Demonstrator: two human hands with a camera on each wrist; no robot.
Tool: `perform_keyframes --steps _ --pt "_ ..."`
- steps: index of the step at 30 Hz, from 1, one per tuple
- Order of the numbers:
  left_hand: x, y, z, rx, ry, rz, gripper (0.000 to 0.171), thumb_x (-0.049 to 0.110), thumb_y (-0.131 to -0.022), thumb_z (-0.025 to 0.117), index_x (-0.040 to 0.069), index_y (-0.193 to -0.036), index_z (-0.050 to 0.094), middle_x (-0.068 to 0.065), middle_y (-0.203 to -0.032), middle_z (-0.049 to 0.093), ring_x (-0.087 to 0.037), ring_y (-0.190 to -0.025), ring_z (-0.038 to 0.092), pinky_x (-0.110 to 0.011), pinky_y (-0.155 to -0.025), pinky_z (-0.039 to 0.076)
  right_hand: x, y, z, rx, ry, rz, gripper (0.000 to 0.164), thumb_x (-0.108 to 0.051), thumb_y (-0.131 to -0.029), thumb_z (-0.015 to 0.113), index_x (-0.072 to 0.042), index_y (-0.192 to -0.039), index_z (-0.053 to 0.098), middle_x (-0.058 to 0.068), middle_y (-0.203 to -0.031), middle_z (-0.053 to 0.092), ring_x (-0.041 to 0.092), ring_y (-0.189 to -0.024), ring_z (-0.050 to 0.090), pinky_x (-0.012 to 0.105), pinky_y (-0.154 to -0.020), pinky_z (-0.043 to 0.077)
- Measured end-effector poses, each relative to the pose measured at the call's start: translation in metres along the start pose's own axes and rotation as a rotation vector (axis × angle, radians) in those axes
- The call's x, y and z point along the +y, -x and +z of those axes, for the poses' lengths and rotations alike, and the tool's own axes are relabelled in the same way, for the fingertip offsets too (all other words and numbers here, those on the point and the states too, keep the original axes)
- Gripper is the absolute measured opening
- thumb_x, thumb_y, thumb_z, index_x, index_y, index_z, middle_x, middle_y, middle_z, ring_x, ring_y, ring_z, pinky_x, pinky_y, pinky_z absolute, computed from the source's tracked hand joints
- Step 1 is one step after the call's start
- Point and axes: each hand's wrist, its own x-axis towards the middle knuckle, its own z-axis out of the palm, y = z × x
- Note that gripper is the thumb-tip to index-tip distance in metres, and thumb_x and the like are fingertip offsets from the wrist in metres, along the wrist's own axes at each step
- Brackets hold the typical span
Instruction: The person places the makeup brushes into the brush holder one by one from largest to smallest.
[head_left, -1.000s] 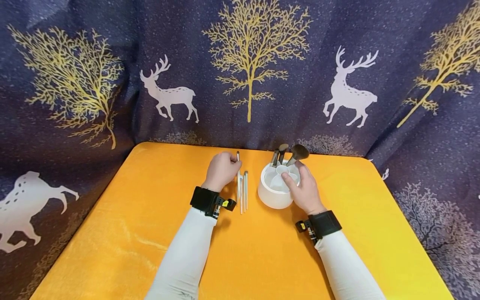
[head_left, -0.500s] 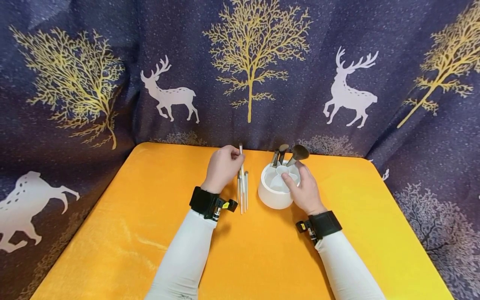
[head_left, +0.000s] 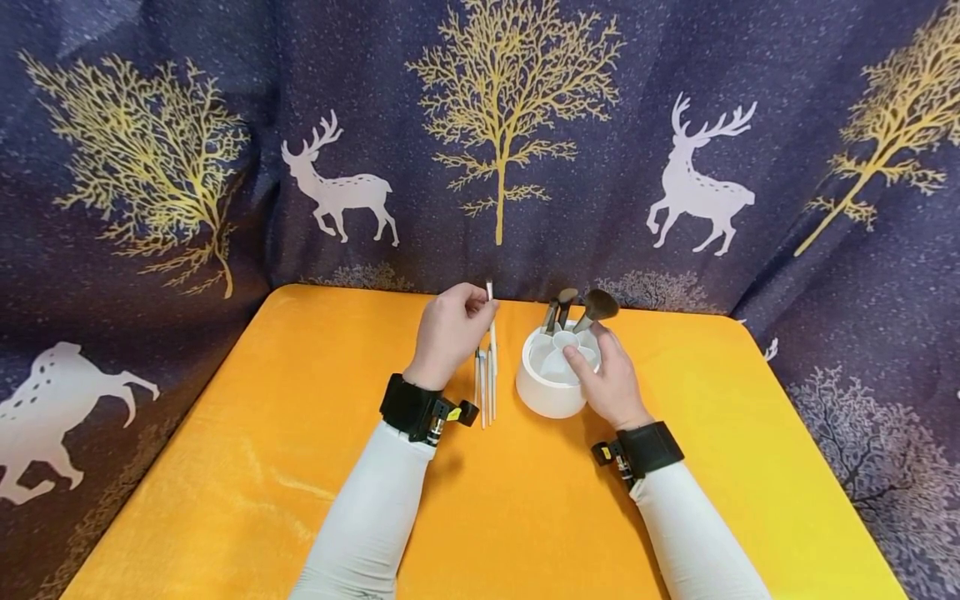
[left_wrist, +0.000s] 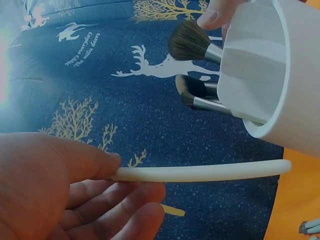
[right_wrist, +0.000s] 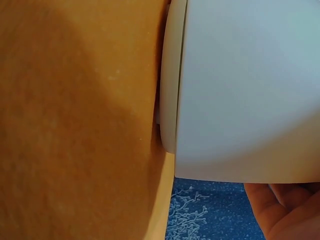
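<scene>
My left hand (head_left: 450, 333) pinches a slim makeup brush (left_wrist: 210, 172) between thumb and fingers near its bristle end, the white handle pointing down toward the table. A white round brush holder (head_left: 553, 398) with petal-shaped compartments stands to its right. My right hand (head_left: 613, 379) grips the holder from the right side, thumb over the rim and fingers behind its outer wall. In the holder's back compartments stand a large fluffy brush (head_left: 597, 306) and smaller angled brushes (left_wrist: 192, 90), bristles up. Below my left hand, several thin brushes (head_left: 483, 400) lie side by side on the table.
An orange cloth covers the table (head_left: 255, 467), whose back edge runs close behind the holder. Behind it hangs a dark blue curtain (head_left: 442, 208) printed with white deer and golden trees.
My left hand has raised the slim brush from beside the other thin brushes and moved it slightly up and right toward the holder. My right hand and the holder stay in place.
</scene>
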Motion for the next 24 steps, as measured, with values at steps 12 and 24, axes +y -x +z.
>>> perform_keyframes --steps 12,24 --pt "0.008 0.000 0.002 0.056 0.026 0.110 0.018 0.020 -0.105 0.080 0.003 -0.111 0.079 -0.006 -0.094 0.077 -0.021 -0.081 0.068 -0.037 -0.074 0.054 0.000 0.000 0.000 0.003 -0.002 -0.010 0.069 -0.033 -0.109 0.066 0.007 -0.162 0.047 0.032 -0.164 0.049 0.051 -0.151 0.048 0.066 -0.124 0.037" --pt "0.016 0.004 0.006 0.098 0.084 0.176 0.018 0.018 -0.105 0.080 0.001 -0.111 0.079 -0.009 -0.098 0.078 -0.024 -0.088 0.073 -0.040 -0.082 0.059 0.000 0.000 -0.001 0.000 -0.001 -0.005 0.069 -0.034 -0.109 0.066 0.008 -0.162 0.047 0.033 -0.162 0.049 0.051 -0.151 0.048 0.066 -0.124 0.037"
